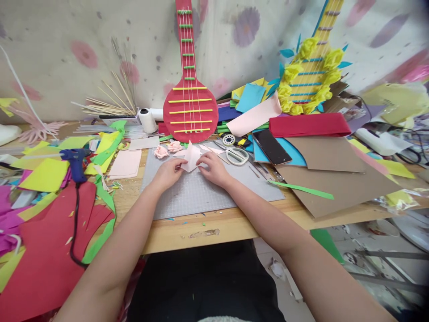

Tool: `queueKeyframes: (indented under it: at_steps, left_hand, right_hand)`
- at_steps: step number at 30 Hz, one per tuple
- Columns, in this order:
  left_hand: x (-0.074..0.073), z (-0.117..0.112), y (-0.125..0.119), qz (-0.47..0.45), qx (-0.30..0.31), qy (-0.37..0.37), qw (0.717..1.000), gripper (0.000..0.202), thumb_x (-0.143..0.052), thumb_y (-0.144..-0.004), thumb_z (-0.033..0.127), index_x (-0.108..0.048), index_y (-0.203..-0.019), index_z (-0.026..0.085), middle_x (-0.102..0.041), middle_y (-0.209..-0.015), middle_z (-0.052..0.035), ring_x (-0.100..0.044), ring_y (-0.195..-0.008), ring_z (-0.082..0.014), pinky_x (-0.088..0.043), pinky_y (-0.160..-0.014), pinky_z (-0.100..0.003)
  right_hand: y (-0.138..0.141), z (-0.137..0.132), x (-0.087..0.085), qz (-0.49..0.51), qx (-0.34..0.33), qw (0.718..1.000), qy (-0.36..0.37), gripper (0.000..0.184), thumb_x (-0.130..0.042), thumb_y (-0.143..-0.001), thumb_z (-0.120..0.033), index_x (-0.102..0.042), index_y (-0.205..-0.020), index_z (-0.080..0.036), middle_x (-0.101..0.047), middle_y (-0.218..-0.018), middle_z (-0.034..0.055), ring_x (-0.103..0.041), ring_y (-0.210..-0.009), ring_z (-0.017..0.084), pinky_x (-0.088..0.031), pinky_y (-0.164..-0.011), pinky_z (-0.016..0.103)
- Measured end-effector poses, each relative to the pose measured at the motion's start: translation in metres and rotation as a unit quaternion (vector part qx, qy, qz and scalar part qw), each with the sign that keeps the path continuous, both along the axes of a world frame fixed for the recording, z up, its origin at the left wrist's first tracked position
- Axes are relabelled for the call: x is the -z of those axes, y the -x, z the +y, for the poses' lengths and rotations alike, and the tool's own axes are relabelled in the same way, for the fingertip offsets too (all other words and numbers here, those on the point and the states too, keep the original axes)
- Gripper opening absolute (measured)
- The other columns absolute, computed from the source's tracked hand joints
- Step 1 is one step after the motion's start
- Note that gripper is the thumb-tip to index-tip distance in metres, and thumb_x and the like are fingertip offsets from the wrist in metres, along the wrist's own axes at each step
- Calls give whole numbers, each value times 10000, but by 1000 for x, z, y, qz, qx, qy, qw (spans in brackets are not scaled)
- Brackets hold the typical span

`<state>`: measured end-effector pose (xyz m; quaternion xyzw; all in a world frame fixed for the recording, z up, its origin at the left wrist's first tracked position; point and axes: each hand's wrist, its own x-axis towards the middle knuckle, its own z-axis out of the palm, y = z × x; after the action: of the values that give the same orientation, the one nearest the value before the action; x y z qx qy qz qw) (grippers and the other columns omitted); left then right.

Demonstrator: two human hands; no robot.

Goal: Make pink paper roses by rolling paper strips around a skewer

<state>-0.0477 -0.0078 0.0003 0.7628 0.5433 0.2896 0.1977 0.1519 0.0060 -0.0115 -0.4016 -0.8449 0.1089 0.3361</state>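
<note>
A small piece of pale pink paper (191,157), folded and pointed at the top, is held up over the grey cutting mat (187,199). My left hand (170,171) pinches its left edge between thumb and fingers. On the other side, my right hand (213,168) grips the right edge with curled fingers. Just behind my left hand lie two pink paper roses (161,152). White-handled scissors (237,155) rest to the right of my right hand, near more strips of pale pink paper.
A red paper lute (191,112) leans on the wall behind the mat. At left are a blue glue gun (74,164) and red paper sheets (50,250). To the right lie a black phone (272,146), brown cardboard (342,188) and a yellow lute with paper flowers (306,80).
</note>
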Motion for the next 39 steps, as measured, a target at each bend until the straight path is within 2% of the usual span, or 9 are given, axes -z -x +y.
queueKeyframes:
  at_steps: [3,7,11,16,22,25,29,35,39]
  left_hand:
    - [-2,-4,-7,27,-16,0,1000,365,-470,-715,115,-641,-1026,201,-644,-1065,-47,-601,-899,-170,-473,-818,-298]
    - [-4,-7,-11,88,-2,-5,996,291,-488,-729,162,-674,-949,200,-632,-954,-55,-585,-826,-176,-466,-784,-306]
    - [-8,-9,-6,140,25,-65,988,234,-504,-726,189,-693,-861,212,-546,-954,-67,-524,-929,-202,-434,-834,-329]
    - [-10,-6,0,147,73,-104,981,221,-490,-697,132,-676,-784,211,-547,-1067,-52,-456,-1032,-213,-368,-935,-350]
    - [-3,0,2,125,101,-74,984,186,-482,-708,146,-648,-780,191,-636,-879,-33,-503,-905,-194,-398,-854,-338]
    - [3,3,1,114,71,-54,989,187,-476,-752,203,-643,-836,185,-642,-857,-40,-519,-864,-195,-413,-795,-333]
    - [7,4,-3,78,12,-28,997,290,-493,-765,241,-587,-1032,179,-630,-861,-46,-531,-879,-197,-424,-753,-322]
    - [9,4,-10,73,-18,-12,997,376,-555,-728,231,-514,-1098,182,-619,-892,-42,-537,-895,-199,-416,-771,-329]
    - [10,5,-11,64,-24,-16,998,399,-570,-722,230,-476,-1108,191,-613,-908,-38,-540,-878,-190,-412,-772,-324]
  right_hand:
    - [3,-3,0,-32,-17,999,0,163,-517,-773,-158,-636,-877,-200,-544,-928,50,-475,-923,169,-381,-851,304]
    - [3,-1,3,-53,-7,998,17,156,-524,-790,-177,-652,-878,-196,-548,-923,54,-474,-916,172,-382,-845,311]
    - [4,0,4,-67,3,997,30,128,-536,-798,-209,-651,-850,-189,-558,-910,51,-472,-907,168,-376,-849,308]
    - [8,-1,4,-75,20,997,14,137,-537,-805,-250,-641,-857,-177,-560,-896,60,-467,-895,176,-371,-834,308]
    - [18,-1,5,-89,-20,996,-1,133,-513,-799,-157,-624,-869,-177,-592,-905,52,-479,-900,170,-364,-826,289]
    - [21,-2,6,-95,-24,995,22,140,-482,-821,-162,-609,-879,-170,-606,-887,55,-497,-873,163,-365,-815,286]
    - [21,-3,6,-61,-6,997,55,208,-480,-792,-125,-556,-982,-161,-617,-854,37,-515,-842,154,-373,-781,272]
    - [24,-3,7,-26,15,995,95,220,-507,-775,-177,-507,-995,-161,-608,-808,17,-517,-788,143,-376,-727,260]
    - [26,-3,8,-29,17,996,87,229,-522,-778,-209,-495,-1000,-162,-597,-812,14,-516,-797,140,-375,-742,266]
